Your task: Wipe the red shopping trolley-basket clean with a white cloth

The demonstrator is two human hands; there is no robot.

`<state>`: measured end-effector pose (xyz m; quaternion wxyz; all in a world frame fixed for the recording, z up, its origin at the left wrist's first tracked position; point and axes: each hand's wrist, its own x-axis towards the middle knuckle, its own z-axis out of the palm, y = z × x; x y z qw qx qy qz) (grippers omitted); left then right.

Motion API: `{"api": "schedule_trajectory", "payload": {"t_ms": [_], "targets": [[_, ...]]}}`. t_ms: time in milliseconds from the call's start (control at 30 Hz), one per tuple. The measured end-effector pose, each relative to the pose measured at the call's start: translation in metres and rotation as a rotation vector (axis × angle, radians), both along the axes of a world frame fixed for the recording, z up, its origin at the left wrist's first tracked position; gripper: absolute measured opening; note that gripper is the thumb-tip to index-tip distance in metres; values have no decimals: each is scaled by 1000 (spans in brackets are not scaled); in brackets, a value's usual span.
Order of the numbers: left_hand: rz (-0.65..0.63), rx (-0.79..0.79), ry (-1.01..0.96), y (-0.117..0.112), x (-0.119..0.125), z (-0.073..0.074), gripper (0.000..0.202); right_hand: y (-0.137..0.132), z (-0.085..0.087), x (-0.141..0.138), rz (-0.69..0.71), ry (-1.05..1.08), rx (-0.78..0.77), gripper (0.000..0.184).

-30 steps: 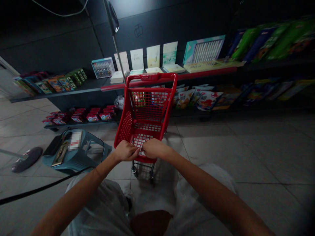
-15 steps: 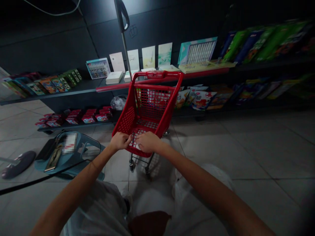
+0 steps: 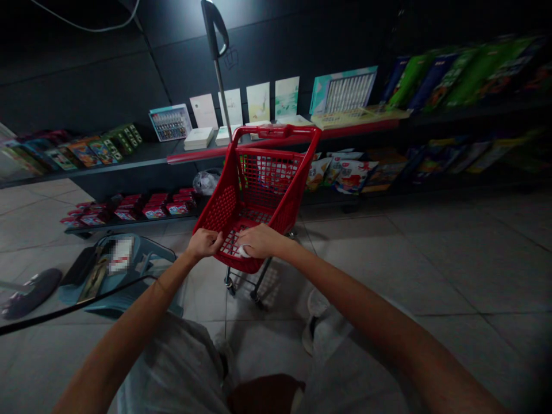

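A small red plastic shopping cart (image 3: 291, 210) on metal legs with casters stands right in front of me. My left hand (image 3: 204, 242) is closed around the near left rim of its basket. My right hand (image 3: 259, 240) reaches over the near edge, low in the basket, with its fingers curled on a white cloth (image 3: 244, 251). Only a small part of the cloth shows under the fingers, against the basket's grid. The cart's handle bar (image 3: 271, 131) is on the far side, away from my hands.
Behind the cart runs a dark shelf (image 3: 146, 154) with books, boxed sets and snack bags (image 3: 354, 175). Red packs (image 3: 155, 208) line the lower shelf. At left are a blue-grey stool (image 3: 129, 287) with items on it, a black cable and a round base (image 3: 34, 293). A grey-handled pole rises behind the cart.
My left hand and the cart's near edge have moved slightly left. The right hand has shifted a little, and more of the white cloth shows under it. My right shoe has come into clearer view.
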<state>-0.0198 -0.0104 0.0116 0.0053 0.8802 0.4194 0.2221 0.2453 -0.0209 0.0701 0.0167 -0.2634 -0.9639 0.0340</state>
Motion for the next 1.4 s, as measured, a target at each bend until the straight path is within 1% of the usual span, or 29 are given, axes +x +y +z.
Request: {"api": "schedule_trajectory", "payload": {"t_ms": [67,167,233,300,400,500,567,633,667,733,800,833,900,933,967,1000,1067,1133,1233,1400], "targets": [[3,11,-9,1,-8,-1,55,11,-5,7,0,65,3,30],[30,16,-40,2,-18,-3,54,32,-14,28,-15,222,23,29],[42,19,-65,3,-24,-4,53,46,-18,43,-33,335,28,31],[51,30,-87,4,-30,-6,52,56,-20,52,-51,399,21,32],[90,45,-110,5,-44,-8,52,63,-20,51,-61,413,22,32],[206,93,-142,4,-63,-9,53,64,-16,42,-97,426,74,32],[283,138,-165,0,-74,-5,55,65,-12,38,-165,428,131,32],[335,174,-159,-7,-79,4,55,66,-9,35,-262,413,194,30],[342,184,-147,-12,-77,9,53,67,-7,34,-309,404,225,29],[323,190,-121,-26,-64,18,46,68,-5,31,-386,393,282,26],[222,144,-107,-43,-41,22,39,70,-4,27,-444,395,327,24],[172,118,-100,-50,-28,20,36,72,-4,26,-466,397,343,23],[107,79,-31,-62,-4,10,30,74,-5,24,-504,401,368,22],[105,81,33,-66,5,3,29,75,-6,24,-518,396,376,22],[130,102,89,-67,10,-4,28,76,-6,24,-530,387,380,21],[107,115,137,-66,13,-11,25,76,-6,25,-538,375,380,21],[71,163,184,-62,11,-21,26,76,-6,27,-543,352,374,20],[32,216,187,-57,5,-25,32,74,-5,30,-540,343,367,20],[9,245,190,-52,-3,-24,35,72,-1,33,-534,333,354,19],[-25,213,204,-46,-16,-21,39,69,2,35,-513,272,348,22]]}}
